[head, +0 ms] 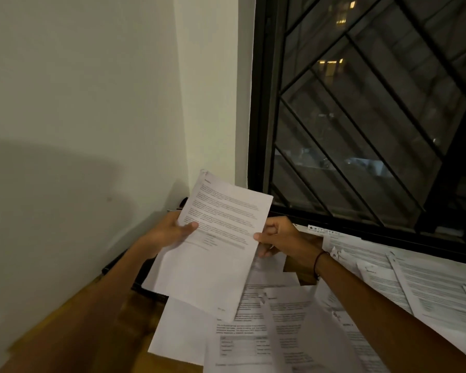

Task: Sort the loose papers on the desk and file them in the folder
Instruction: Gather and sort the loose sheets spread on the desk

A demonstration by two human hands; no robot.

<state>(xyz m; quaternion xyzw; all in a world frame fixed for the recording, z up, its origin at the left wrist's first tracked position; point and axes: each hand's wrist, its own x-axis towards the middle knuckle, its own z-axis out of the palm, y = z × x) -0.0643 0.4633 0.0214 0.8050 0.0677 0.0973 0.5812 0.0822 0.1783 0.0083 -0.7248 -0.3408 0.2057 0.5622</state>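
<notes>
I hold a printed white sheet (221, 238) up above the desk, tilted, with text facing me. My left hand (170, 232) grips its left edge, thumb on top. My right hand (283, 238) pinches its right edge between thumb and fingers. Several loose printed papers (280, 327) lie overlapping across the wooden desk (92, 319) below and to the right. A dark flat thing, maybe the folder (124, 265), lies against the wall under my left forearm, mostly hidden by the sheet.
A pale wall stands close on the left and meets the desk's edge. A black-framed window with a diagonal grille (361, 117) rises behind the desk on the right. More papers (414, 278) reach toward the window sill.
</notes>
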